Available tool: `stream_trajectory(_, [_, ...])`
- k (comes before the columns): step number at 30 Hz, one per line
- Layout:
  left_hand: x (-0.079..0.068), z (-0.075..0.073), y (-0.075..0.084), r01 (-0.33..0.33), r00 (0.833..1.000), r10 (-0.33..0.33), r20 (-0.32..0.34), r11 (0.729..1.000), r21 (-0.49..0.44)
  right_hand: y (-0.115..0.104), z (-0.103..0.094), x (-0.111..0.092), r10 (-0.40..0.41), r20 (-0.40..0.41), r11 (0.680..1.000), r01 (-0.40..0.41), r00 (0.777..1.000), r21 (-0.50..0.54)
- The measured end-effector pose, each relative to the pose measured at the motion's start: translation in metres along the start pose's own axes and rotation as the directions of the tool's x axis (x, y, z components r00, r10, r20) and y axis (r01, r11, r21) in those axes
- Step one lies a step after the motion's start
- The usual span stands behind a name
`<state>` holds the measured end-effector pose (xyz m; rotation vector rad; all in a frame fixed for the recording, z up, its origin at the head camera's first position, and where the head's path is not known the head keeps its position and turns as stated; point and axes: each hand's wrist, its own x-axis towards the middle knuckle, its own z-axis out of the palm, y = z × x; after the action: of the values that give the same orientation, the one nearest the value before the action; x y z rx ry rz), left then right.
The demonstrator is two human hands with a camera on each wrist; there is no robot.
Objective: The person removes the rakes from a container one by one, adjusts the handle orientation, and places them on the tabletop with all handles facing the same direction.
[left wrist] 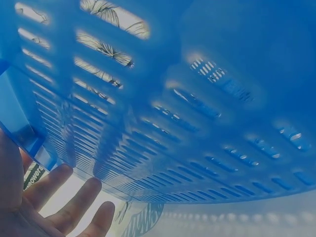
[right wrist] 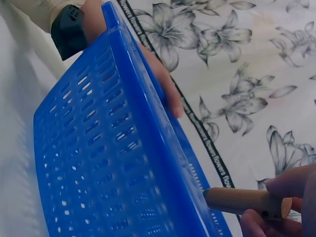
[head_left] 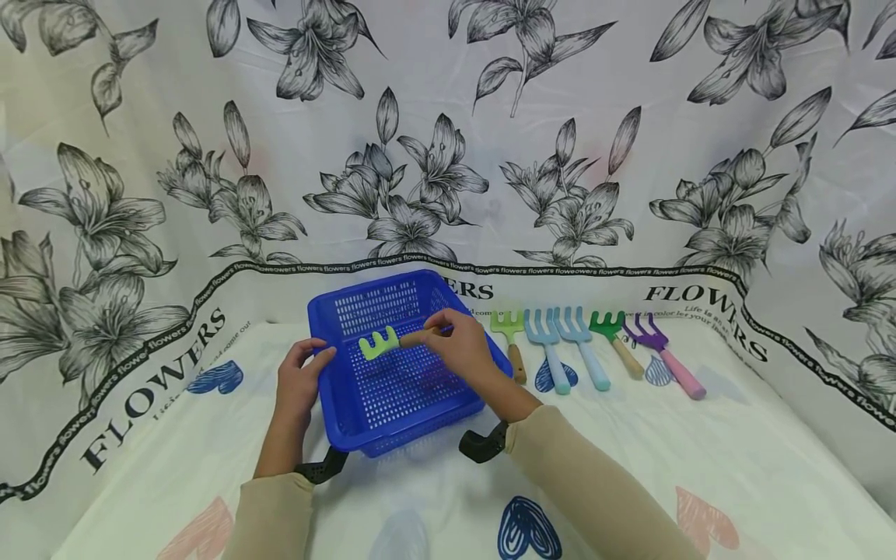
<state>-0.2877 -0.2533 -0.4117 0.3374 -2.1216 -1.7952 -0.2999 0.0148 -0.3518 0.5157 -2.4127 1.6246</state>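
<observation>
A blue plastic basket (head_left: 325, 404) with slotted walls sits tilted in the middle of the head view. My left hand (head_left: 299, 379) grips its left rim, and in the left wrist view the fingers (left wrist: 79, 205) spread along the outside wall. Over the basket's opening, my right hand (head_left: 458, 342) pinches a small hand rake (head_left: 379, 343) by its wooden handle (right wrist: 242, 201). The rake's light green tines point left, above the basket's mesh floor. In the right wrist view the basket wall hides the tines.
Right of the basket lies a row of hand rakes: a light green one (head_left: 509, 325), two light blue ones (head_left: 556, 365) (head_left: 593, 362), a dark green one (head_left: 625, 350) and a purple one with a pink handle (head_left: 679, 372). Behind them hangs a flower-printed cloth (head_left: 490, 194).
</observation>
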Motion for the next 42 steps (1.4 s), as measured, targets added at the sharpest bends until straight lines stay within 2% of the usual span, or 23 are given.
stream_trajectory(7, [0.001, 0.001, 0.000, 0.000, 1.000, 0.000, 0.004, 1.000, 0.002, 0.006, -0.021, -0.006, 0.035, -0.022, 0.999, -0.034, 0.999, 0.041])
stream_trajectory(10, [0.001, 0.001, 0.000, 0.000, 1.000, 0.000, 0.007, 1.000, 0.009, 0.006, -0.030, -0.009, 0.053, -0.019, 0.994, -0.051, 0.998, 0.093])
stream_trajectory(14, [0.000, 0.001, 0.001, 0.000, 1.000, 0.000, 0.011, 1.000, 0.011, 0.008, -0.043, -0.012, 0.028, -0.018, 0.983, -0.024, 0.999, 0.182])
stream_trajectory(23, [0.000, 0.000, 0.000, 0.001, 1.000, -0.001, 0.011, 1.000, 0.003, 0.013, -0.072, -0.016, -0.009, -0.067, 0.957, 0.028, 0.998, 0.288])
stream_trajectory(28, [0.001, -0.001, -0.001, -0.003, 1.000, 0.003, 0.012, 1.000, 0.000, 0.017, -0.087, -0.019, 0.006, -0.110, 0.957, 0.026, 0.994, 0.289])
stream_trajectory(33, [0.000, -0.002, -0.001, -0.010, 1.000, 0.010, 0.013, 1.000, 0.006, 0.024, -0.102, -0.024, -0.013, -0.129, 0.946, 0.054, 0.992, 0.320])
stream_trajectory(42, [-0.002, -0.002, 0.001, -0.005, 1.000, 0.005, 0.017, 1.000, 0.008, 0.038, -0.125, -0.034, -0.018, -0.174, 0.965, 0.063, 0.985, 0.255])
